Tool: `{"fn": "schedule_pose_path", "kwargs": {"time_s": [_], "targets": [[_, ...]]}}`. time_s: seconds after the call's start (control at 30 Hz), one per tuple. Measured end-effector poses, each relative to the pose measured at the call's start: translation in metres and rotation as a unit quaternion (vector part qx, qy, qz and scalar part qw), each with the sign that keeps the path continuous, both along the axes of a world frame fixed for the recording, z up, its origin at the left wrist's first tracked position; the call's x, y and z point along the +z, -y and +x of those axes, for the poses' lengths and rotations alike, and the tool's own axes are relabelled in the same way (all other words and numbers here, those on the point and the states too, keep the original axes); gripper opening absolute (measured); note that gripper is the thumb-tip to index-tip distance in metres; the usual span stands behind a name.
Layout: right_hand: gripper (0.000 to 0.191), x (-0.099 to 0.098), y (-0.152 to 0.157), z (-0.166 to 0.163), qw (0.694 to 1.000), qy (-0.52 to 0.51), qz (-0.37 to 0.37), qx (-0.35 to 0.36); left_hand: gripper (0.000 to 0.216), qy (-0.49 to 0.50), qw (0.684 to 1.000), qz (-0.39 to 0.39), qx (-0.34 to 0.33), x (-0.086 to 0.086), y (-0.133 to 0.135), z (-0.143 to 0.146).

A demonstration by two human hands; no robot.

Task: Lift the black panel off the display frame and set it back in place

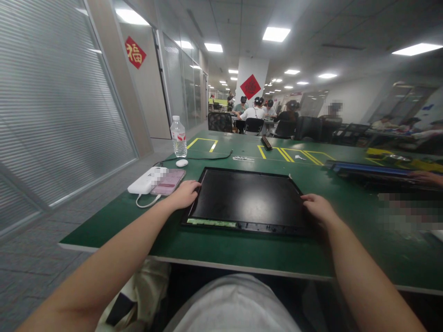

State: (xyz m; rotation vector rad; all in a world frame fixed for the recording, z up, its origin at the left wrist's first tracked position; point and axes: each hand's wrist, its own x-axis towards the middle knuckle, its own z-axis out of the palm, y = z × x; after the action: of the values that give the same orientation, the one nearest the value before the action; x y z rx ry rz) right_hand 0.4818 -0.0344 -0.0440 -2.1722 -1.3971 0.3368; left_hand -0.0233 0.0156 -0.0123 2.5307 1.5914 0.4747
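Note:
A black flat display panel (247,198) lies face up on the green table (242,249), with a green strip along its near edge. My left hand (184,193) rests on the panel's left edge with fingers curled over it. My right hand (318,207) grips the right edge the same way. Both forearms reach in from the bottom of the view.
Left of the panel lie a phone (169,181), a white power bank (142,182) with cable and a white mouse (182,163). A water bottle (179,137) stands behind them. Another panel (367,170) lies at the right. Seated people work at far tables.

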Motion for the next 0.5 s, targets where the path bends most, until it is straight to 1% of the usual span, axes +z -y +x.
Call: {"fn": "schedule_pose_path", "kwargs": {"time_s": [0.2,0.33,0.5], "targets": [[0.038,0.003,0.002,-0.005,1.0,0.001,-0.013,-0.004,0.045,0.039,0.999,-0.038,0.001,0.004,0.005,0.002],[0.038,0.004,0.003,-0.008,1.0,0.002,0.0,-0.001,0.049,0.049,0.996,-0.065,0.022,0.006,0.007,0.002],[0.037,0.01,0.005,-0.011,0.999,0.025,-0.021,-0.006,0.056,0.084,0.992,-0.084,0.031,0.006,0.007,0.001]]}}
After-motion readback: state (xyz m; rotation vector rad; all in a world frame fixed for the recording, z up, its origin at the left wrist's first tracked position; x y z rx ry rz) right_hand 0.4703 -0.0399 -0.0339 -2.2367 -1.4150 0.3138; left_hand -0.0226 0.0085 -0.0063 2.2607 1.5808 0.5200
